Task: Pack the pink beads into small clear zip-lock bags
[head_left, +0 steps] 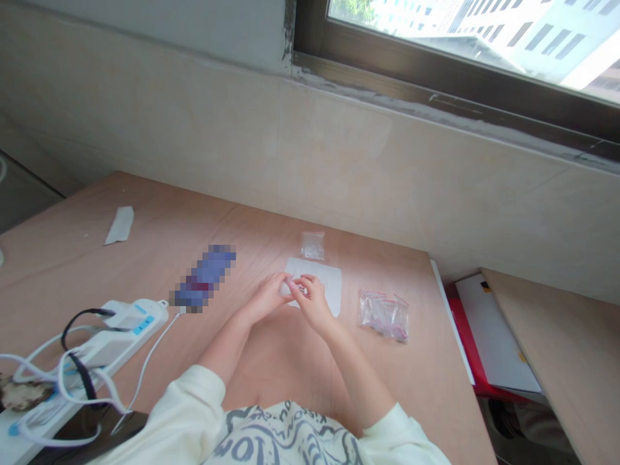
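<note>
Smooth wood-grain tabletop (pixel 264 242) beneath flat white sheet (pixel 331 283), both hands (pixel 272 292) (pixel 314 301) curled close together over it, hold indiscernible.

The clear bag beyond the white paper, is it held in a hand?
No, the clear bag lies on the table, apart from the left hand and the right hand.

Small pinkish item (pixel 289 283), form too small to tell; held in fingers (pixel 279 279), above flat white paper sheet (pixel 332 281).
</note>
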The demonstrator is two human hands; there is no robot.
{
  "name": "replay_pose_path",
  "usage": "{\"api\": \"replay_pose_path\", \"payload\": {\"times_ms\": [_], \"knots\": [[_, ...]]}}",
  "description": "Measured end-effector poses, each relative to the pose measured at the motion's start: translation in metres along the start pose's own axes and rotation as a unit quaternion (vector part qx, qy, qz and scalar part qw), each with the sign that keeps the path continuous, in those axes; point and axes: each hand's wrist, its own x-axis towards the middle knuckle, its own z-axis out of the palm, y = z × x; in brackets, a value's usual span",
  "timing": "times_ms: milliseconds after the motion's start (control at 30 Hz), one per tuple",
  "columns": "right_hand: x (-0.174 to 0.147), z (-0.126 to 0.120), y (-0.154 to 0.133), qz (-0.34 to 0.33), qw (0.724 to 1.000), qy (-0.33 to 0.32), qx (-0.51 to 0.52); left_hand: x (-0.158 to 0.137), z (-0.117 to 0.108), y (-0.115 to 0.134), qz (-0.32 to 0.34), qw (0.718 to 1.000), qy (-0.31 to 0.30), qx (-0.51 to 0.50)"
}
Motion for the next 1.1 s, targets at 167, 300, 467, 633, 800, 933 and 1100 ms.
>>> {"api": "replay_pose_path", "payload": {"times_ms": [167,300,467,633,800,933,1100], "knots": [[0.000,-0.007,0.004,0.023,0.987,0.001,0.158,-0.004,-0.006,-0.002,-0.001,0.998,0.023,-0.059],[0.000,-0.017,0.001,0.073,0.969,-0.019,0.237,-0.013,-0.012,-0.011,-0.087,0.962,0.023,-0.257],[0.004,-0.018,0.001,0.091,0.961,-0.025,0.259,-0.018,-0.009,-0.021,-0.120,0.887,-0.042,-0.444],[0.023,-0.009,0.021,0.112,0.978,0.094,0.151,-0.015,-0.012,-0.026,-0.127,0.858,-0.001,-0.498],[0.034,0.014,0.028,0.045,0.986,0.056,-0.152,-0.017,-0.020,-0.028,-0.121,0.844,0.001,-0.522],[0.037,0.024,0.023,0.031,0.963,0.024,-0.268,-0.017,-0.022,-0.030,-0.122,0.836,-0.006,-0.534],[0.040,0.022,0.023,0.023,0.948,0.020,-0.316,-0.016,-0.022,-0.030,-0.132,0.844,-0.008,-0.520]]}}
